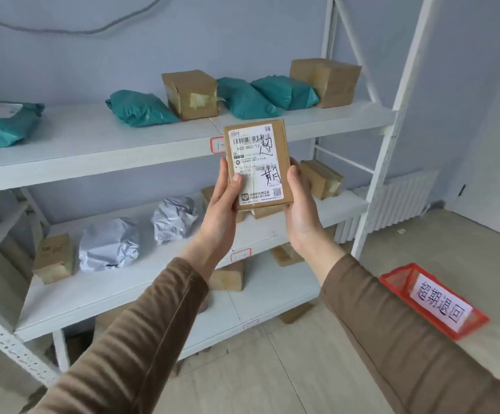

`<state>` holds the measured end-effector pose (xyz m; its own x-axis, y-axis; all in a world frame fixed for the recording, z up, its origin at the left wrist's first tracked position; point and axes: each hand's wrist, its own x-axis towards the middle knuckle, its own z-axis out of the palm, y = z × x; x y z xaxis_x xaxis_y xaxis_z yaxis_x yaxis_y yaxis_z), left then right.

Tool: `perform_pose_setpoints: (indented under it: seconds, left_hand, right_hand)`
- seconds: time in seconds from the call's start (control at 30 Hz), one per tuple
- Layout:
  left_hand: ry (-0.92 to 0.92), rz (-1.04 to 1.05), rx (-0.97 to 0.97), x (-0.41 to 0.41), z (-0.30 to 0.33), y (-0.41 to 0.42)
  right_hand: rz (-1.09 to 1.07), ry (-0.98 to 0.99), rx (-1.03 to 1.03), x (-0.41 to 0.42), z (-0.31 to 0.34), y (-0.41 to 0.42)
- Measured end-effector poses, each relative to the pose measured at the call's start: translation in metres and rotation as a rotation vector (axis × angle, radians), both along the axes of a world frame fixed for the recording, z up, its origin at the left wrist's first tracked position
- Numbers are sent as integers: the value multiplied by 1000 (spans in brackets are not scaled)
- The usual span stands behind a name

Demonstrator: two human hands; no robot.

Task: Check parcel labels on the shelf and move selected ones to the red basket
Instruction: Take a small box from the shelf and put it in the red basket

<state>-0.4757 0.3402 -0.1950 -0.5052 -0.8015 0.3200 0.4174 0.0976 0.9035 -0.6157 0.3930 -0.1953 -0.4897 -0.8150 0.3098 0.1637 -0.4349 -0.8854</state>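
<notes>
I hold a small brown cardboard parcel (pixel 257 165) upright in front of the white shelf (pixel 93 150), its white shipping label with handwritten black characters facing me. My left hand (pixel 223 210) grips its left edge with the thumb on the label. My right hand (pixel 299 210) supports its right edge and bottom. The red basket (pixel 398 282) with a white paper sign stands on the floor at the lower right, apart from both hands.
The top shelf carries teal bag parcels (pixel 141 109) and brown boxes (pixel 190 94). The middle shelf has grey crumpled bags (pixel 109 245) and small boxes (pixel 53 258). More boxes lie on the lowest shelf. A white radiator (pixel 392 201) lines the right wall. Wooden floor lies below.
</notes>
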Motion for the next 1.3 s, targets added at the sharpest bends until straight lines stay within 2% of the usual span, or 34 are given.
perform_pose_setpoints:
  seconds: [0.37,0.53,0.67,0.9,1.03,1.13,1.3]
  left_hand:
    - [-88,-359,103,-201,-44,9]
    - [-145,-524,156,-286,-77,31]
    - [-214,-622,184,-362,-105,61]
    - [-247,-717,309,-505,-141,118]
    - [-264,-686,366,-583,-171,142]
    - [-294,-651,403,-634,-197,147]
    - [-338,-597,441,-714,-233,133]
  right_hand:
    - [-397,-74,114,-161,-46,58]
    - [-594,-144,240,-222,-79,97]
    - [-695,-212,221,-285,-107,136]
    - [-707,-266,276,-418,-141,197]
    - [-665,-240,311,-496,-164,221]
    - [-613,-158,369,-546,-185,227]
    - [-602,-127,486,-638,-224,209]
